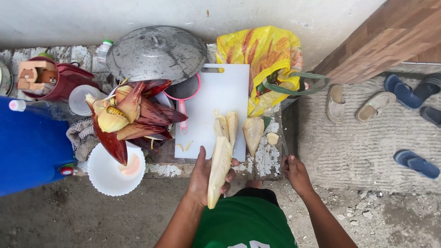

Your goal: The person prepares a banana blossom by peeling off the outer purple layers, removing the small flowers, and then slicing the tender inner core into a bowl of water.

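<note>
My left hand (200, 177) grips a long pale wedge of banana blossom heart (218, 171), holding it over the front edge of the white cutting board (216, 94). Two more pale wedges (226, 125) lie on the board, and another pale piece (253, 132) rests just right of it on the worn ledge. My right hand (296, 173) hovers at the ledge's right front corner with its fingers curled; I cannot make out whether it holds anything. A heap of dark red banana blossom bracts (133, 117) lies left of the board.
A white bowl (106, 177) sits below the bracts, with a blue drum (30, 147) to its left. A grey pot lid (156, 53), a pink strainer (183, 92) and a yellow bag (262, 55) stand along the wall. Sandals (374, 105) and blue slippers (415, 164) lie on the concrete to the right.
</note>
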